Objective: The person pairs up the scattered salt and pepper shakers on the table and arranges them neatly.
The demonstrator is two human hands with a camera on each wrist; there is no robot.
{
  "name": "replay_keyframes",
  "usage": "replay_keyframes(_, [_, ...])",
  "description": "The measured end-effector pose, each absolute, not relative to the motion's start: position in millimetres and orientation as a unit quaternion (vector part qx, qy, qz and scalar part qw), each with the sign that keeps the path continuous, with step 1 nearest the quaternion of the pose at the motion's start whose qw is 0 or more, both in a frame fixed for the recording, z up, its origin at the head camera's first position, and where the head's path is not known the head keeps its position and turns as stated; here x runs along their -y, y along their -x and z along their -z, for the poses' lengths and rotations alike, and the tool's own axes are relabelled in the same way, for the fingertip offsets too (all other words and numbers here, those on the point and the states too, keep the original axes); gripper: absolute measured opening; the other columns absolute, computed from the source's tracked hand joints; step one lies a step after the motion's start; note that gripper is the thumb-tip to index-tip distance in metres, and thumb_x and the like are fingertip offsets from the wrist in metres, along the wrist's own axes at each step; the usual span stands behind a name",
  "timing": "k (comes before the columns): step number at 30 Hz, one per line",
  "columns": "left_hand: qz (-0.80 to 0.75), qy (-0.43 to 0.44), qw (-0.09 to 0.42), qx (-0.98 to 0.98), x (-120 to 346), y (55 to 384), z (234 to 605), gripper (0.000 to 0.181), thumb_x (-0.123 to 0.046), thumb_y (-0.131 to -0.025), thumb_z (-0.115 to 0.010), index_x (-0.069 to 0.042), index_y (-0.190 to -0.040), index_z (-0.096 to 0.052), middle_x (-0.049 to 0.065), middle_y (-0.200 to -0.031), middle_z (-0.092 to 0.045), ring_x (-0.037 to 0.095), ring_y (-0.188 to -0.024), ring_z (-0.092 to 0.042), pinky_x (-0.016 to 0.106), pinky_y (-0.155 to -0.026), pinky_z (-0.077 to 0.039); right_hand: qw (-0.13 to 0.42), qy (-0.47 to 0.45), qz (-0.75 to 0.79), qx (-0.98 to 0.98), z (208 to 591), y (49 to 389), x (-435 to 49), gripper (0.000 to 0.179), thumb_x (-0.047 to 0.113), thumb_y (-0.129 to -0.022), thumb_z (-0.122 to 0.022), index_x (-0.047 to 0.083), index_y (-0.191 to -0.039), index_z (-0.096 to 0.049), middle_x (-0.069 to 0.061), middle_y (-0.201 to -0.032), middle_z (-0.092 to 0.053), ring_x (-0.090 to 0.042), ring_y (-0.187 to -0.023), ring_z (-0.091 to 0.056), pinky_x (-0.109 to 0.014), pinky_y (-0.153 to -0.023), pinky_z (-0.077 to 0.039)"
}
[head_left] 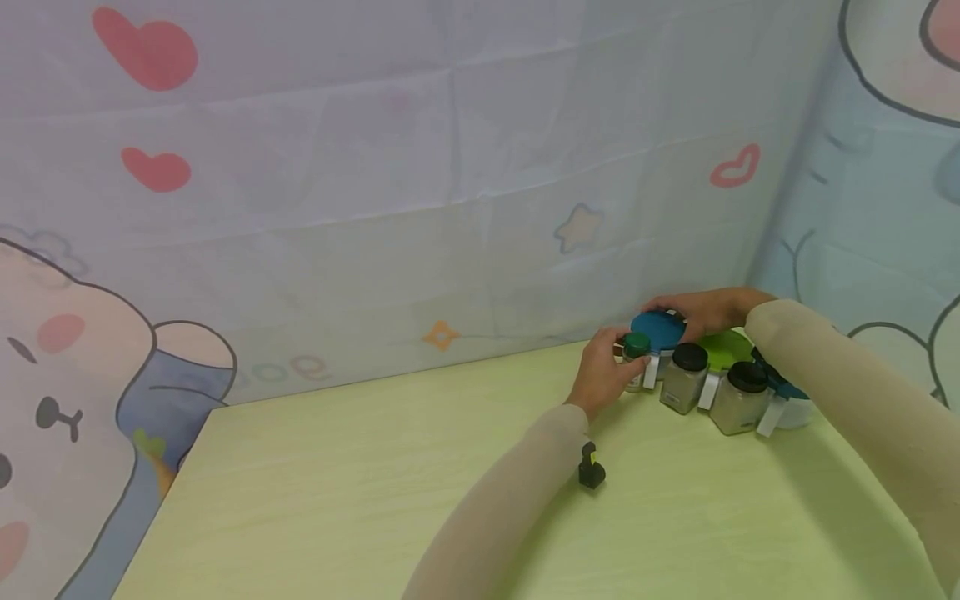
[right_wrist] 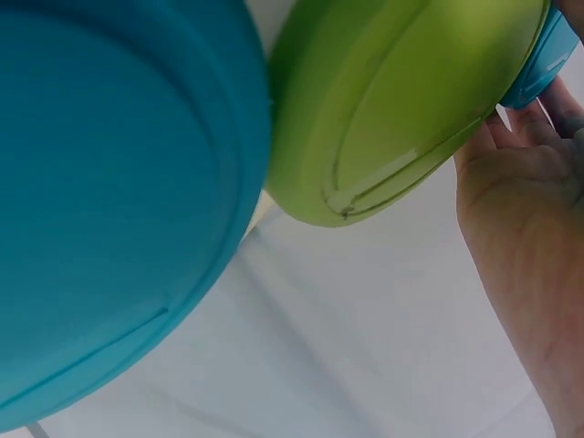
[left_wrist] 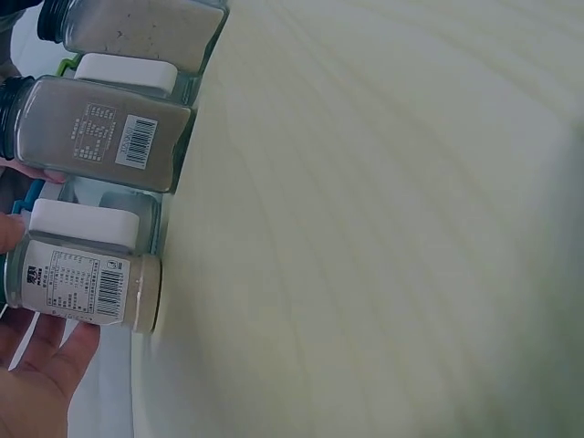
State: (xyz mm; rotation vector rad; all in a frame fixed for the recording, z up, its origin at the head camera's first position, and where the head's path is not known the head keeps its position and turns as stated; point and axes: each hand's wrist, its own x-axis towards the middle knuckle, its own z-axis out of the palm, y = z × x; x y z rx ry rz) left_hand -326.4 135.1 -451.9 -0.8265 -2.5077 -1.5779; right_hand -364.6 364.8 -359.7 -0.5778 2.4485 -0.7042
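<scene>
At the left end of a row of jars, my left hand point(head_left: 600, 377) holds a small clear spice jar with a green cap point(head_left: 637, 342). In the left wrist view its labelled side point(left_wrist: 78, 285) faces out, fingers on one side and the thumb opposite. Reaching over from behind, my right hand point(head_left: 711, 312) grips a blue-lidded container point(head_left: 657, 330) just behind that jar. A green-lidded container point(head_left: 726, 350) stands beside it. Two square jars with black caps, one point(head_left: 683, 385) nearer my left hand and another point(head_left: 739, 402) farther right, stand in front.
Another blue-lidded container point(head_left: 797, 412) ends the row at the right, under my right forearm. White handles point(head_left: 708, 390) stick out between the jars. A printed cloth point(head_left: 360, 208) hangs behind the pale table point(head_left: 337, 492). A small black device point(head_left: 591, 472) is by my left wrist.
</scene>
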Motion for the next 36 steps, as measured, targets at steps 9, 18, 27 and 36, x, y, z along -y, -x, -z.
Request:
replay_keyframes(9, [0.511,0.270,0.032,0.816,-136,324,451,0.040,-0.021,-0.094,-0.075,-0.007,-0.129,-0.061,0.003,-0.122,-0.061,0.010,-0.105,-0.058,0.021,-0.092,-0.051,0.251,0.218,0.259,-0.907,364,365,-367,0.080,0.023,-0.088,-0.081,0.002,-0.150,-0.034,-0.030,-0.152,-0.034,-0.056,-0.140,-0.031,-0.066,-0.111,-0.035])
replay_keyframes(18, [0.510,0.275,0.039,0.814,-136,325,449,0.041,-0.021,-0.094,-0.075,-0.007,-0.130,-0.061,0.005,-0.123,-0.061,0.010,-0.105,-0.059,0.020,-0.091,-0.051,0.242,0.218,0.273,-0.905,363,366,-369,0.080,0.021,-0.087,-0.082,0.002,-0.149,-0.036,-0.028,-0.152,-0.036,-0.055,-0.140,-0.031,-0.068,-0.111,-0.033])
replay_keyframes(27, [0.521,0.274,0.037,0.807,-137,324,452,0.039,-0.021,-0.094,-0.075,-0.008,-0.128,-0.062,0.003,-0.121,-0.062,0.008,-0.104,-0.058,0.023,-0.091,-0.053,0.226,0.223,0.264,-0.911,368,365,-373,0.080,0.024,-0.086,-0.083,0.001,-0.148,-0.038,-0.026,-0.149,-0.040,-0.052,-0.136,-0.038,-0.065,-0.109,-0.037])
replay_keyframes(36, [0.525,0.276,0.043,0.804,-134,325,443,0.038,-0.021,-0.094,-0.075,-0.007,-0.127,-0.063,0.004,-0.122,-0.061,0.008,-0.101,-0.058,0.018,-0.087,-0.050,0.203,0.216,0.273,-0.915,365,366,-376,0.078,0.014,-0.083,-0.082,0.001,-0.146,-0.038,-0.025,-0.147,-0.039,-0.043,-0.130,-0.042,-0.061,-0.107,-0.039])
